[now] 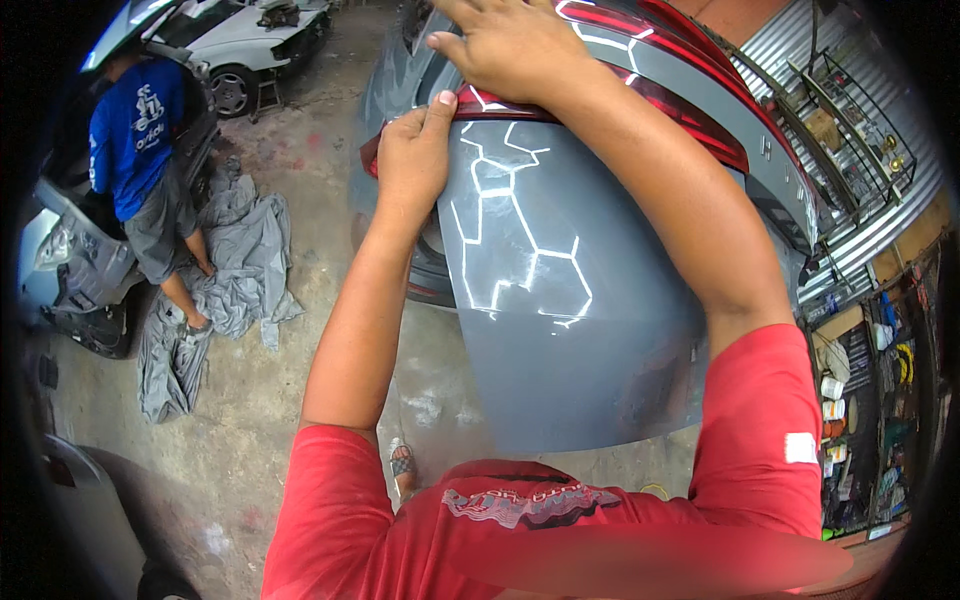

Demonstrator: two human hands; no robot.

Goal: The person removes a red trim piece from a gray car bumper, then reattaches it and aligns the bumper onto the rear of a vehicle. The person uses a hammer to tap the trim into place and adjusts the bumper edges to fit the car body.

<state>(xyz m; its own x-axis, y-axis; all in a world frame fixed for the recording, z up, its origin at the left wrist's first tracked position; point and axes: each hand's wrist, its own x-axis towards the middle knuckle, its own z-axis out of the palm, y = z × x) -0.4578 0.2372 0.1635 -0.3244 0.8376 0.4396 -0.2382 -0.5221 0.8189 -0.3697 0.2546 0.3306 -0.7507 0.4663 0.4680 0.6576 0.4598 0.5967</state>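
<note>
A grey car rear panel (570,215), probably a trunk lid, extends towards me, glossy with zigzag light reflections. Along its far edge runs a red tail light strip (690,130). At the strip's left part is my left hand (412,150), its fingers curled and mostly hidden, the thumb pointing forward. What these fingers hold, if anything, I cannot make out. My right hand (515,50) lies over the far side of the lid, fingers stretched and thumb apart; the picture's top edge cuts off its fingertips.
To the left a person in a blue shirt (145,130) stands beside a car on a crumpled grey cover (245,250). A white car (250,40) is at the far left. Shelves with pots and tools (870,400) line the right side, beside a metal rack (850,130).
</note>
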